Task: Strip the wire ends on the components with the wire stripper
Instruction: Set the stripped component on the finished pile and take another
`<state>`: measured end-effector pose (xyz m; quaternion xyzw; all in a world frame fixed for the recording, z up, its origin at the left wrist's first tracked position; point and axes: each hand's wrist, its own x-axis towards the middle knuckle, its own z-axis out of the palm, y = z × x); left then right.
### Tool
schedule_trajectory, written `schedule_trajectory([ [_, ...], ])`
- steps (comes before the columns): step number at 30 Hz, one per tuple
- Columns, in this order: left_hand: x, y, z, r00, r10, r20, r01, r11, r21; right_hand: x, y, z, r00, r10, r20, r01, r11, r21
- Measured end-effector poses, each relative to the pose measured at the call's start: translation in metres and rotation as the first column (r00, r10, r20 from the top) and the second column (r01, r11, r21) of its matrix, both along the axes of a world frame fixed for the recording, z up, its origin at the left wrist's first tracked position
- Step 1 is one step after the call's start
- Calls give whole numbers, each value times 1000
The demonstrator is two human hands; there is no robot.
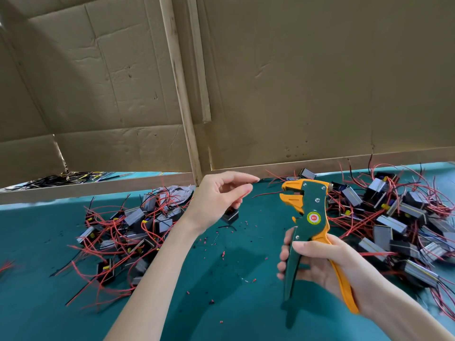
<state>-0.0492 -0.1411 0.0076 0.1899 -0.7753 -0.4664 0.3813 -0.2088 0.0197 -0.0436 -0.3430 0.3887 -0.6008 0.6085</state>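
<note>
Bench: teal top, wooden rail along the far edge. Left heap of components, red and black leads tangled. Right heap of components, larger. Between the heaps: scattered red insulation offcuts and dark specks. Crumpled paper behind the left heap, against the rail.

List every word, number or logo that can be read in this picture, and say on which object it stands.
Round sticker on the wire stripper: red centre with tiny marks, too blurred to read.
Components: no readable print.
Cardboard wall: no print visible.
No text can be quoted.
</note>
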Motion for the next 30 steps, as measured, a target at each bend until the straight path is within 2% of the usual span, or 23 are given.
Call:
schedule_trajectory([
  [6, 2, 22, 23, 995, -35, 97, 40, 998, -55, 3, 5, 6, 999, -11, -36, 8, 996, -87],
  [15, 2, 33, 31, 982, -56, 178, 54, 998, 13, 3, 9, 9, 988, 55, -144, -75, 988, -138],
  [24, 6, 36, 35, 969, -89, 231, 87, 996, 19, 1, 13, 8, 975, 71, -211, -97, 989, -114],
  [30, 8, 34, 37, 953, -101, 284, 100, 995, 16, 3, 14, 7, 965, 27, -259, -40, 998, -46],
])
